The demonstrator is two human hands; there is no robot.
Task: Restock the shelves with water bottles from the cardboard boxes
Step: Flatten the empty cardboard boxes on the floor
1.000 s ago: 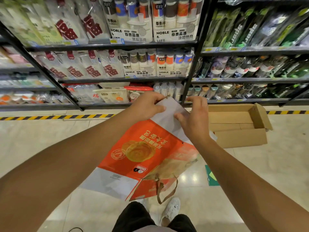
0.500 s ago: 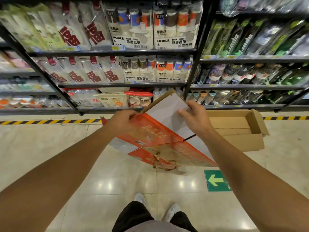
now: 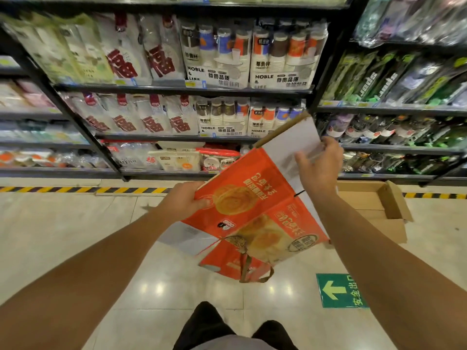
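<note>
**Now: flattened carton in both hands, no bottle in play**

Left hand point(image 3: 185, 202) grips the orange carton point(image 3: 242, 195) at its edge; right hand point(image 3: 319, 165) pinches its white flap. Looks like clearing packaging. Next, reach the open cardboard box point(image 3: 374, 210) on the floor; water bottles unseen there.

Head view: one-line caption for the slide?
Both hands, left hand and right hand, hold a flattened orange carton before stocked shelves; an open cardboard box sits on the floor.

Glossy tiled floor point(image 3: 75, 248) before stocked shelves point(image 3: 202, 88).
Bearing an open cardboard box point(image 3: 379, 208) at right, near a green arrow sticker point(image 3: 338, 290) and striped hazard tape point(image 3: 83, 190).
</note>
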